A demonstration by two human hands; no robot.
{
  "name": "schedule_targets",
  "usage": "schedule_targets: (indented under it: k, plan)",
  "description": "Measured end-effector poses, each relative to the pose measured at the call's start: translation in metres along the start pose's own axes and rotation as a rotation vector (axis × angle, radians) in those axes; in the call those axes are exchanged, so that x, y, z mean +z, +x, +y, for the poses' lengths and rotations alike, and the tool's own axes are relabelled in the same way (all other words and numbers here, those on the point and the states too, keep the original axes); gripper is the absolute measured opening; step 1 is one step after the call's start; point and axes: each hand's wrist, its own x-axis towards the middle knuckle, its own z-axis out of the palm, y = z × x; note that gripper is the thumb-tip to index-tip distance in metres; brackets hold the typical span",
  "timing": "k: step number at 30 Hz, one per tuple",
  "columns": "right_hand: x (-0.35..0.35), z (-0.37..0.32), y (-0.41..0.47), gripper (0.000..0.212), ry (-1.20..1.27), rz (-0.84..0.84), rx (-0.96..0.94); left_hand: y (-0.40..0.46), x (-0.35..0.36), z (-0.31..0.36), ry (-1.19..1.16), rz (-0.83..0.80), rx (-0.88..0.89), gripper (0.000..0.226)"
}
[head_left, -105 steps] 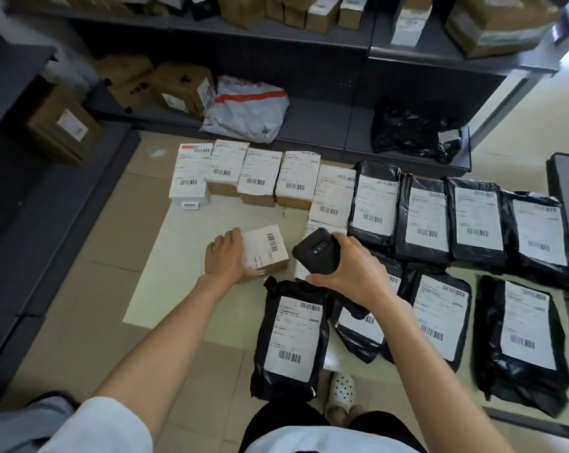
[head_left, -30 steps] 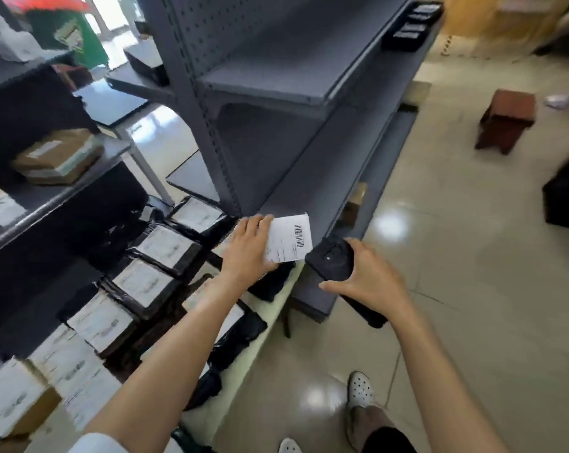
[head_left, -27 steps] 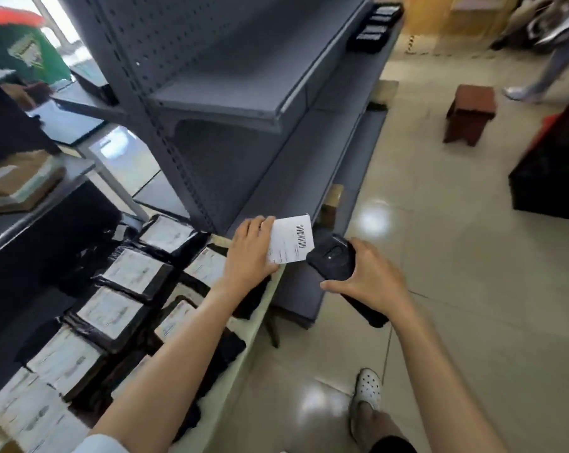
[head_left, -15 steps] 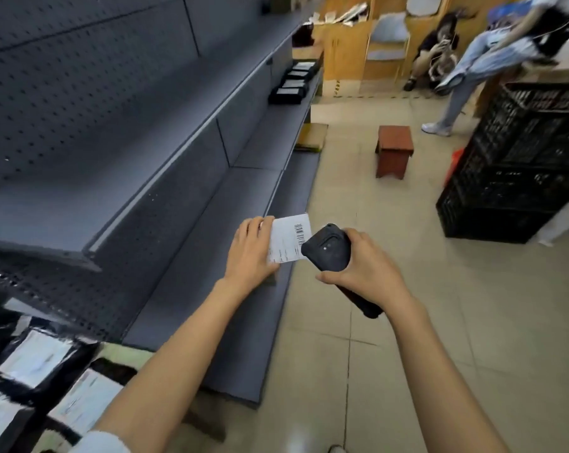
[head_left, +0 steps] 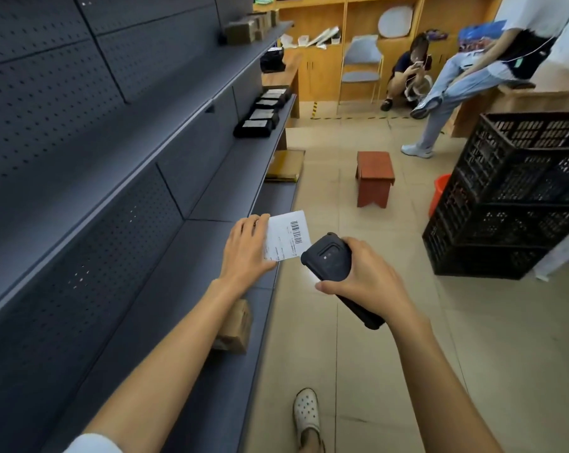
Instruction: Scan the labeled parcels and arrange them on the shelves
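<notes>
The left hand [head_left: 247,250] grasps a labeled parcel [head_left: 288,235] just right of the grey shelf [head_left: 191,289], nearer it. The right hand [head_left: 363,276] grips the scanner [head_left: 330,258] beside the parcel.

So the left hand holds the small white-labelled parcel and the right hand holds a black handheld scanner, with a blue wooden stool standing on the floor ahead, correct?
Not quite: the wooden stool is reddish-brown, not blue, as the head view shows. The rest stands.

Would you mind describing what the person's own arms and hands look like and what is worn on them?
Both forearms are bare from elbow to wrist. A white short sleeve shows at the left upper arm only. The left hand and right hand wear no gloves, and no rings, watch or bracelet are visible.
</notes>
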Motion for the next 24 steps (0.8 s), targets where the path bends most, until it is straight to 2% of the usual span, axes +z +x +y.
schedule_targets:
  k: [10,15,20,24]
  plan:
    - [-0.067,0.031,0.269,0.081,0.034,0.102,0.009,0.305,0.067,-0.025,-0.051,0.021,0.065,0.090]
    - [-0.090,0.063,0.376,0.083,0.051,0.132,0.040,0.418,0.112,-0.016,-0.051,0.007,0.117,0.096]
    - [-0.108,0.099,0.497,0.081,0.089,0.132,0.019,0.527,0.159,-0.028,-0.047,0.029,0.074,0.095]
    - [-0.137,0.114,0.616,0.078,0.074,0.104,-0.070,0.629,0.180,-0.042,-0.019,0.048,-0.002,0.097]
